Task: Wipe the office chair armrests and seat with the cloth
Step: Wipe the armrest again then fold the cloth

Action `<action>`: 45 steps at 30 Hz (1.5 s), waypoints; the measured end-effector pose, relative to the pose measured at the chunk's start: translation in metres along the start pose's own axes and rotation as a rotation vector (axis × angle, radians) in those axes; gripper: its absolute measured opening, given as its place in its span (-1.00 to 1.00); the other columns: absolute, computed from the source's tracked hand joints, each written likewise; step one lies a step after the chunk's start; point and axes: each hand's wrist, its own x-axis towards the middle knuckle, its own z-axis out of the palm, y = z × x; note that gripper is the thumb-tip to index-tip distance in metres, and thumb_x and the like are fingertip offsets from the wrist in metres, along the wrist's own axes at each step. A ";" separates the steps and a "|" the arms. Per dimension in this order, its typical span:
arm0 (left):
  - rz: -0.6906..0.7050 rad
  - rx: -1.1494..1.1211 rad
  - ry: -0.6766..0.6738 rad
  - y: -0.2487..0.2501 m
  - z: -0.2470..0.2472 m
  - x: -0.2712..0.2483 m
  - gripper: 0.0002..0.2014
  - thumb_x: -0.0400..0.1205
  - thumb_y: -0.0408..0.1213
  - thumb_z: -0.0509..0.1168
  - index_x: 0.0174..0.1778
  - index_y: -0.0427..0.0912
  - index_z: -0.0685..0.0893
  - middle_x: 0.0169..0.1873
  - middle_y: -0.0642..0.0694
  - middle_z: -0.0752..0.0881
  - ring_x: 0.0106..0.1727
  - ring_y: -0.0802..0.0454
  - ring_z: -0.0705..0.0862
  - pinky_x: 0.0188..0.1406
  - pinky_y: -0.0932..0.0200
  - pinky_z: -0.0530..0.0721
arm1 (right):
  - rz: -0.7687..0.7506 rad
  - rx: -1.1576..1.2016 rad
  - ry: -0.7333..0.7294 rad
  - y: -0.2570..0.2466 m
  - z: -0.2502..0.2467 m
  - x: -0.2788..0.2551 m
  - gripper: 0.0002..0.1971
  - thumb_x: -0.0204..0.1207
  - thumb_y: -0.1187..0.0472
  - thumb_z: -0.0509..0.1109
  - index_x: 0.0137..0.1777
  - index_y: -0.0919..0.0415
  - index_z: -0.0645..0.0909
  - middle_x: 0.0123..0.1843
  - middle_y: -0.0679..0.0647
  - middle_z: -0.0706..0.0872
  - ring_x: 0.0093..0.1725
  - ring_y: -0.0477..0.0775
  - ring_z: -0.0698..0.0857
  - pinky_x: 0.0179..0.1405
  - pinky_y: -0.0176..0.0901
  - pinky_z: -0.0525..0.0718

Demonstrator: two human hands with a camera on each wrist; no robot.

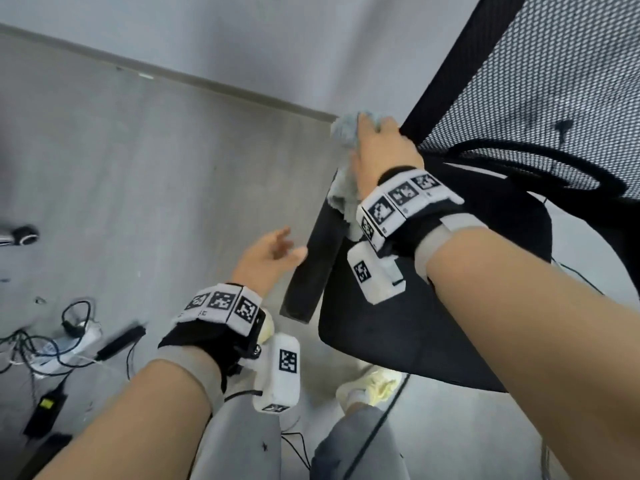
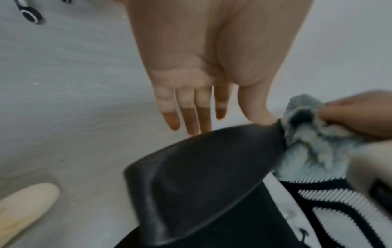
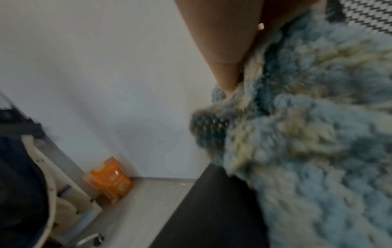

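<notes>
A black office chair stands at the right, with a mesh backrest (image 1: 554,81) and a dark seat (image 1: 433,306). Its left armrest (image 1: 311,265) runs toward me as a long black pad (image 2: 201,184). My right hand (image 1: 377,140) grips a fluffy blue-grey cloth (image 1: 343,133) at the armrest's far end, against the backrest frame. The cloth (image 3: 307,134) bunches under the palm and hangs down over the pad (image 3: 207,209). My left hand (image 1: 280,249) hovers open beside the armrest's middle, fingers (image 2: 191,117) straight and empty, its thumb close to the pad's edge.
Cables, a power strip and an adapter (image 1: 52,344) lie on the grey floor at the left. Another chair's caster wheel (image 1: 24,235) sits at the far left. My pale shoes (image 1: 374,386) stand under the seat's front edge. An orange packet (image 3: 108,177) leans by the wall.
</notes>
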 end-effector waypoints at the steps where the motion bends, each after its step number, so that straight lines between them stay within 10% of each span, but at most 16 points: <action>1: -0.059 0.057 -0.124 -0.007 0.001 0.001 -0.56 0.62 -0.36 0.23 0.45 -0.22 0.41 0.22 -0.12 0.58 0.19 0.10 0.52 0.29 0.18 0.46 | 0.045 -0.027 -0.006 -0.003 0.002 0.012 -0.52 0.67 0.30 0.01 0.58 0.20 0.09 0.47 0.27 0.32 0.32 0.33 0.52 0.10 0.11 0.55; 4: -0.170 0.155 -0.320 -0.015 0.001 -0.001 -0.77 0.68 -0.18 0.12 0.22 -0.06 0.55 0.16 -0.04 0.64 0.19 0.06 0.60 0.34 0.19 0.50 | 0.173 0.010 0.043 -0.007 0.006 0.035 -0.61 0.67 0.33 -0.05 0.48 0.35 0.18 0.27 0.24 0.48 0.27 0.26 0.59 -0.10 -0.02 0.47; 9: -0.254 0.041 -0.293 -0.006 -0.002 0.003 -0.67 0.70 -0.14 0.05 0.38 -0.06 0.46 0.09 0.04 0.58 0.09 0.14 0.55 -0.30 0.52 0.50 | 0.222 -0.054 -0.097 -0.013 0.006 0.044 -0.56 0.63 0.29 0.13 0.47 0.44 0.21 0.47 0.36 0.36 0.39 0.36 0.47 0.19 0.10 0.54; 12: -0.370 -0.128 -0.254 -0.011 -0.004 0.009 -0.65 0.69 -0.19 0.11 0.35 -0.22 0.52 0.23 -0.10 0.60 0.39 -0.09 0.52 0.13 0.14 0.60 | 0.164 -0.047 -0.057 -0.005 0.007 0.036 -0.58 0.61 0.26 0.18 0.46 0.30 0.29 0.45 0.30 0.40 0.35 0.36 0.50 0.18 0.11 0.55; 15: -0.449 -0.280 -0.245 -0.019 -0.002 0.008 -0.78 0.63 -0.06 0.19 -0.06 -0.08 0.67 -0.05 -0.15 0.70 0.06 -0.19 0.68 0.17 -0.37 0.58 | 0.074 0.028 -0.001 0.006 0.017 0.020 -0.59 0.60 0.28 0.16 0.45 0.17 0.35 0.48 0.21 0.37 0.29 0.32 0.54 0.13 0.08 0.54; 21: -0.445 -0.396 -0.234 -0.021 0.002 0.001 -0.39 0.30 0.29 0.24 -0.01 -0.16 0.69 -0.02 -0.25 0.69 -0.09 -0.18 0.68 -0.07 -0.18 0.64 | -0.127 0.190 -0.011 0.014 0.038 -0.034 -0.55 0.59 0.26 0.18 0.49 0.08 0.38 0.46 0.11 0.41 0.21 0.27 0.56 0.14 0.05 0.57; 28: -0.477 -0.392 -0.211 -0.027 0.006 -0.005 -0.05 0.47 0.45 -0.39 0.21 -0.19 0.63 0.24 -0.31 0.65 0.27 -0.33 0.60 0.15 -0.40 0.57 | -0.323 0.206 -0.159 0.005 0.053 -0.091 -0.52 0.55 0.24 0.23 0.47 -0.07 0.41 0.50 -0.03 0.41 0.26 0.17 0.49 0.18 0.01 0.56; 32: -0.386 -0.535 -0.138 -0.023 0.015 -0.013 -0.05 0.52 0.39 -0.40 -0.11 -0.28 0.72 -0.23 -0.30 0.82 -0.28 -0.17 0.81 -0.45 0.01 0.77 | -0.470 0.284 -0.279 0.005 0.061 -0.113 -0.53 0.47 0.26 0.31 0.38 -0.06 0.53 0.44 -0.04 0.50 0.35 0.08 0.49 0.27 -0.05 0.52; 35: -0.345 -0.601 -0.023 -0.025 0.014 -0.013 -0.05 0.48 0.46 -0.33 -0.01 -0.28 0.70 0.04 -0.35 0.76 -0.18 -0.24 0.78 -0.19 -0.11 0.74 | -0.476 0.405 -0.296 0.017 0.062 -0.128 -0.56 0.42 0.26 0.36 0.31 0.00 0.60 0.28 -0.01 0.61 0.30 0.00 0.54 0.17 -0.13 0.54; 40: -0.279 -0.829 0.278 -0.030 0.001 -0.012 -0.19 0.52 0.40 -0.12 0.02 -0.33 0.61 -0.08 -0.27 0.81 0.12 -0.29 0.72 0.13 -0.38 0.61 | -0.274 0.502 -0.219 0.069 0.051 -0.151 -0.57 0.41 0.26 0.37 0.30 -0.02 0.61 0.23 -0.06 0.60 0.22 -0.06 0.55 0.13 -0.20 0.51; 45: -0.276 -0.647 0.571 -0.037 0.009 -0.018 -0.47 0.68 0.17 -0.18 0.18 -0.09 0.56 0.17 -0.02 0.67 0.11 -0.02 0.61 0.29 -0.19 0.54 | -0.044 0.563 -0.095 0.143 0.038 -0.170 -0.62 0.44 0.28 0.33 0.26 0.01 0.63 0.24 -0.06 0.59 0.17 0.01 0.59 0.18 0.02 0.60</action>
